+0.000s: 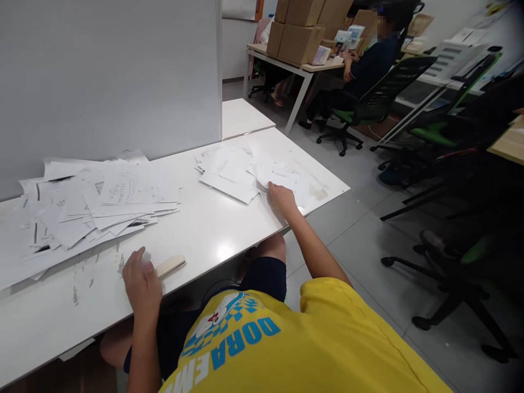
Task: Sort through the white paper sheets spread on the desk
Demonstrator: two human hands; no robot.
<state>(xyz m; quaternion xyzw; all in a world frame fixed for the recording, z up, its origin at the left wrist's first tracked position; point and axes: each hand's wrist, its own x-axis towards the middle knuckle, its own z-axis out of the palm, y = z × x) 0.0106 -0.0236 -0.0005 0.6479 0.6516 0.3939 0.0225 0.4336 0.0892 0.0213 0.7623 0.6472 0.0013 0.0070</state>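
My right hand (282,201) pinches the near-left edge of a printed paper sheet (286,177), lifted slightly at the fingers, on the right part of the white table. Left of it, more printed sheets (229,172) lie in a loose overlapping pile. My left hand (142,281) rests near the table's front edge, fingers apart and loosely bent. Beside it lies a narrow cream-coloured bar-like object (171,266); its left end is hidden behind my hand, and I cannot tell whether they touch. Beyond my left hand spreads a large messy heap of papers (118,191).
A grey partition panel (110,76) stands along the back of the white table (204,234). Past the table's right end are office chairs (368,103). A seated person (370,68) works at another desk with stacked cardboard boxes (297,41).
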